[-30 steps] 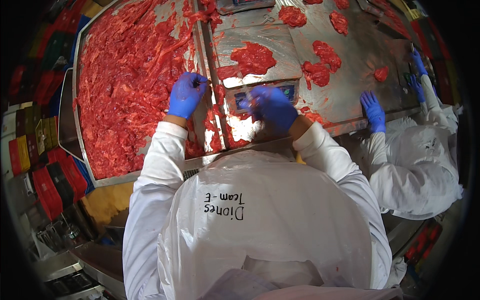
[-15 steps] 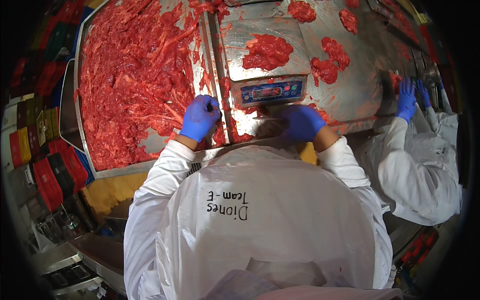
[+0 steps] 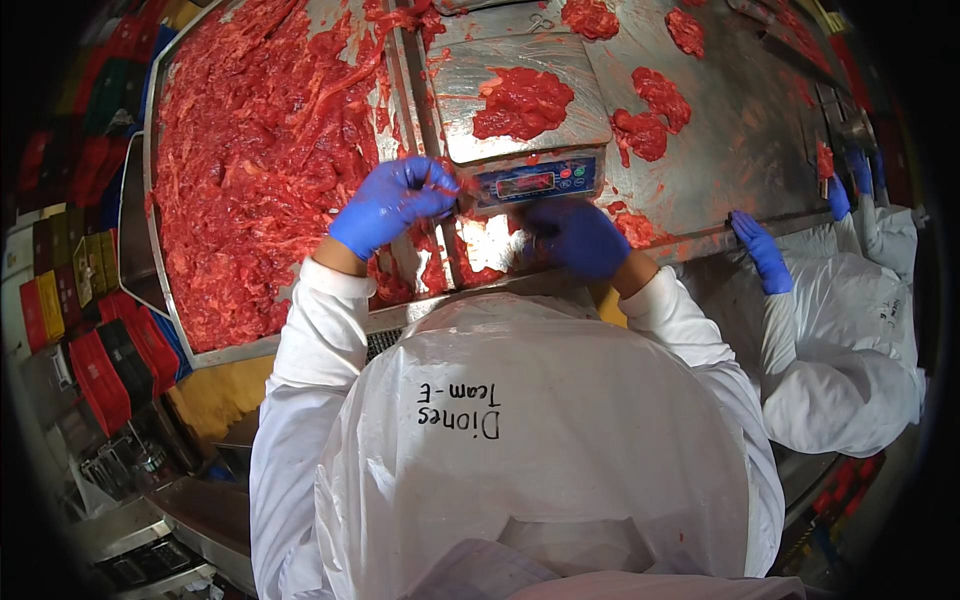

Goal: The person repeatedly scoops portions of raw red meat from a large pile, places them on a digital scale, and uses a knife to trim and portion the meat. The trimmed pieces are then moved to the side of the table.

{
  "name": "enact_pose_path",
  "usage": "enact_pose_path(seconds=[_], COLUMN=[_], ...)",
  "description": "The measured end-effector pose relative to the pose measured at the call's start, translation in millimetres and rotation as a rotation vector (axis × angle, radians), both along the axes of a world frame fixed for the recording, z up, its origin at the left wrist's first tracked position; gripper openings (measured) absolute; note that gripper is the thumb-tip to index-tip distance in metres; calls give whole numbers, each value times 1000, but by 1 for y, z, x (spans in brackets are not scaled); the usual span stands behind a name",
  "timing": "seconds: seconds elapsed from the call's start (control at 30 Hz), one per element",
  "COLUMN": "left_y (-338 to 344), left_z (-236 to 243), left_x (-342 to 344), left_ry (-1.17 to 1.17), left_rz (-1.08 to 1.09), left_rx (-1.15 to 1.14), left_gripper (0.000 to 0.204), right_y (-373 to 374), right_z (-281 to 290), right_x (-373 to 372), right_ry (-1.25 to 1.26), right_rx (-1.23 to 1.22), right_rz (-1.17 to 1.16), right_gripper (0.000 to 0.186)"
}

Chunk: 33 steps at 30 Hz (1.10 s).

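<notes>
My left hand point(image 3: 392, 207), in a blue glove, is beside the left edge of the scale's display point(image 3: 525, 184). Its thumb and fingertips come together in a pinch; whatever is between them is too small to make out. In front of the scale is my gloved right hand point(image 3: 585, 240), its fingers dark and smeared by motion, so their grip does not show. One piece of red meat point(image 3: 523, 103) lies on the steel platform point(image 3: 470, 70) of the scale. Left of the metal divider, a wide steel tray point(image 3: 165, 285) is heaped with raw meat trimmings point(image 3: 260, 160).
More meat portions point(image 3: 640, 135) lie on the steel table point(image 3: 720, 130) right of the scale. At the right a co-worker in white has a blue-gloved hand point(image 3: 762, 252) at the table's edge. Stacked coloured crates point(image 3: 100, 370) stand at the left. Small scissors-like handles point(image 3: 541, 22) lie behind the scale.
My left hand has moved up and toward the scale's display. My right hand has shifted slightly left; the thin blade-like strip by it no longer shows. The co-worker's hand has come down to the table edge.
</notes>
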<state>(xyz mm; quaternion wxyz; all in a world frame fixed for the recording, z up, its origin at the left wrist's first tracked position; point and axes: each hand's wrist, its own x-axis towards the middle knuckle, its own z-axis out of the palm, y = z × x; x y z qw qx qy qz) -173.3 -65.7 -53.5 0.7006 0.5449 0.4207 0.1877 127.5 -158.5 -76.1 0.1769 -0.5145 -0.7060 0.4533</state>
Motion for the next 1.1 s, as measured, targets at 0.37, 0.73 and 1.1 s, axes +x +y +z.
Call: enact_pose_path(seconds=[0.37, 0.73, 1.1], left_y=[1, -3, -18], left_z=[-41, 0, -66], left_x=[-35, 1, -23], left_ry=[594, -216, 793], left_rz=[174, 15, -192], left_rx=[544, -145, 320], left_gripper=[29, 9, 20], right_y=[-27, -25, -23], right_z=[-18, -25, -78], right_x=[65, 74, 0], right_ry=[247, 578, 338], right_rx=[-244, -281, -132], right_rz=[-257, -501, -125], right_gripper=[28, 23, 52])
